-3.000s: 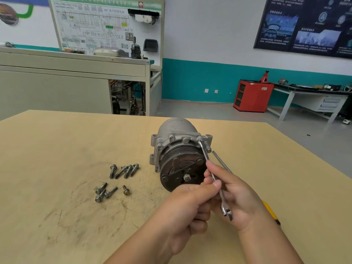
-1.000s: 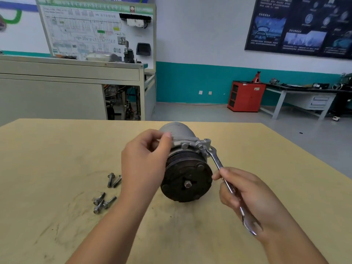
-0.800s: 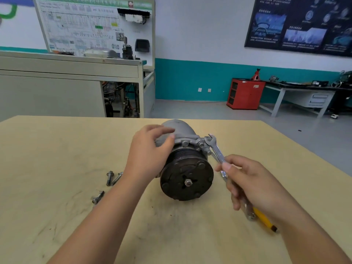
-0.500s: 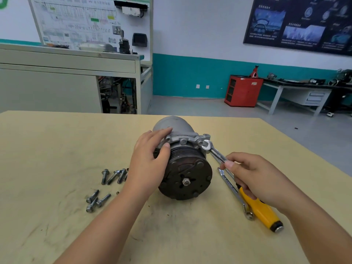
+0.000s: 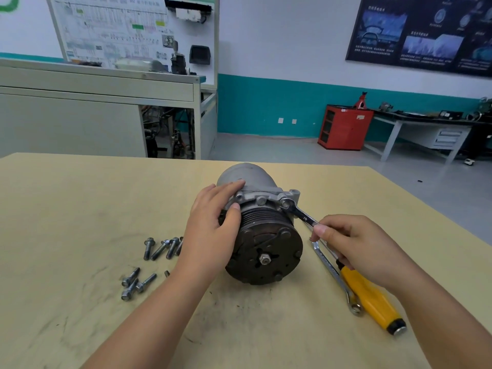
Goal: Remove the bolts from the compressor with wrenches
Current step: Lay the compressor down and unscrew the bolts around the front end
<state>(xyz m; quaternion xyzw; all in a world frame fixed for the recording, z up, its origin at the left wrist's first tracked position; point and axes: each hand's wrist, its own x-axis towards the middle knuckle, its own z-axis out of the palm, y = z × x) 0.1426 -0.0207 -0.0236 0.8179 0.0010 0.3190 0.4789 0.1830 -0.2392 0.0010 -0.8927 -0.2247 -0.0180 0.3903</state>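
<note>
At the middle of the desk point(image 5: 80, 209), the left hand point(image 5: 213, 230) lies against the left side of the compressor point(image 5: 263, 251), fingers straight over its grey housing. The right hand point(image 5: 354, 243) pinches the shaft of a wrench point(image 5: 300, 214), whose open end sits on a bolt point(image 5: 284, 204) at the upper right flange. Just right of the compressor, a second wrench point(image 5: 332, 270) and a yellow-handled screwdriver point(image 5: 370, 296) lie side by side. To its left, loose bolts point(image 5: 159, 247) lie in 2 clusters.
</note>
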